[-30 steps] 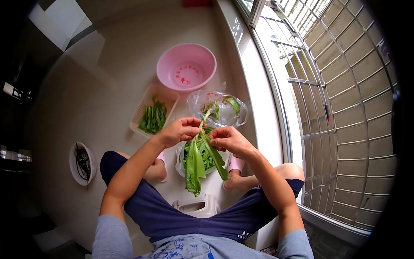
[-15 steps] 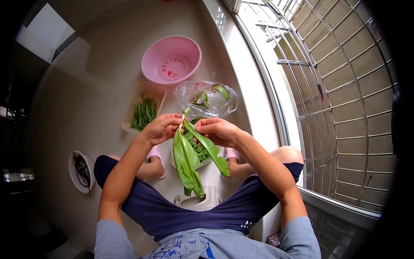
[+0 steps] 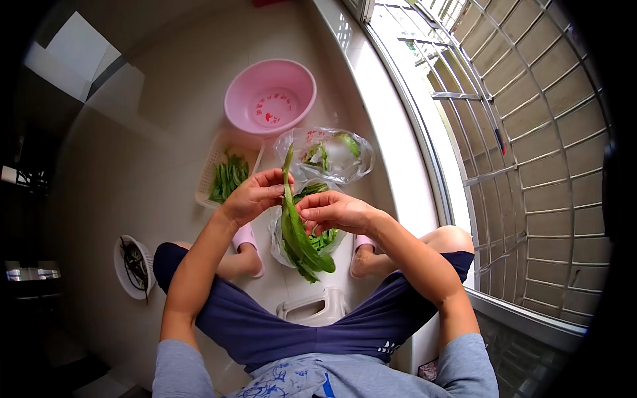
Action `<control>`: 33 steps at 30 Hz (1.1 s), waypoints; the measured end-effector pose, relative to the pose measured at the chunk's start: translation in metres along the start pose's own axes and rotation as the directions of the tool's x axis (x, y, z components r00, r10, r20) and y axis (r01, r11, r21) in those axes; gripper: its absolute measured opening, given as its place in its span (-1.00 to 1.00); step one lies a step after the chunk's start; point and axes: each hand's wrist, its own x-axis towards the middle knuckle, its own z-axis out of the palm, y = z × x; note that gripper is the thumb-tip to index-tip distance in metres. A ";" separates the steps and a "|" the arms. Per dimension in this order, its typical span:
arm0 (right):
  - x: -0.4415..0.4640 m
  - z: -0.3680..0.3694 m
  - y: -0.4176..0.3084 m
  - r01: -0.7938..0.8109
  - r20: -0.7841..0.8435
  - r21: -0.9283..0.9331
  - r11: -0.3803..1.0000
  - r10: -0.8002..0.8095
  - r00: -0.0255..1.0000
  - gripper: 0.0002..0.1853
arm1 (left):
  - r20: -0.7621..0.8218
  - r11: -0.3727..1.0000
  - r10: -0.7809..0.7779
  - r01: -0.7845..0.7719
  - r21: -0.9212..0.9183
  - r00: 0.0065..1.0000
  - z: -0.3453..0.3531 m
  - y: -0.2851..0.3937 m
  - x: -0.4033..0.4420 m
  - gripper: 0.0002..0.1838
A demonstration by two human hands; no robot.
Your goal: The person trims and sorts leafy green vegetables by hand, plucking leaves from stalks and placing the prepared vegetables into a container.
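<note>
A leafy green stalk hangs between my hands, its stem end pointing up and its leaves down. My left hand pinches it near the stem. Close against its right side, my right hand has its thumb and fingers pressed together at the leaf. Below them an open plastic bag of green leaves stands on the floor, partly hidden by the stalk and hands. Beyond it lies a clear plastic bag with a few greens inside. To the left, a basket holds a pile of green leaves.
A pink basin stands beyond the basket. At the far left is a small white basket with dark, thin scraps. A light plastic stool shows between my legs. A ledge and barred window run along the right.
The stalk has turned, and its leaves now hang together toward the lower right instead of spread apart. The surroundings have shifted slightly in view. Both hands stay at the stalk.
</note>
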 end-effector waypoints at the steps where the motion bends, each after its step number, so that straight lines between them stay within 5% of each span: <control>1: 0.000 0.001 0.001 0.022 -0.007 -0.085 0.996 -0.022 1.000 -0.78 | 0.029 0.999 0.033 -0.033 0.000 0.999 0.000 -0.001 0.001 -0.83; 14: -0.009 0.010 0.000 -0.037 -0.013 -0.140 0.989 0.035 0.999 -0.79 | 0.128 0.960 0.266 -0.250 -0.130 0.956 -0.003 0.004 0.001 -0.86; 27: -0.008 0.003 0.004 0.074 0.019 -0.311 0.947 -0.072 0.997 -0.78 | 0.083 0.947 0.296 -0.281 -0.153 0.952 -0.005 0.004 -0.001 -0.86; 29: -0.012 0.006 -0.006 0.051 -0.021 -0.445 0.894 -0.067 0.998 -0.76 | 0.025 0.965 0.249 -0.246 -0.087 0.968 -0.003 0.005 -0.001 -0.85; 33: -0.005 -0.003 -0.008 0.199 -0.174 -0.435 0.878 -0.299 0.938 -0.63 | 0.002 0.986 0.166 -0.166 0.011 0.986 0.003 -0.003 0.002 -0.82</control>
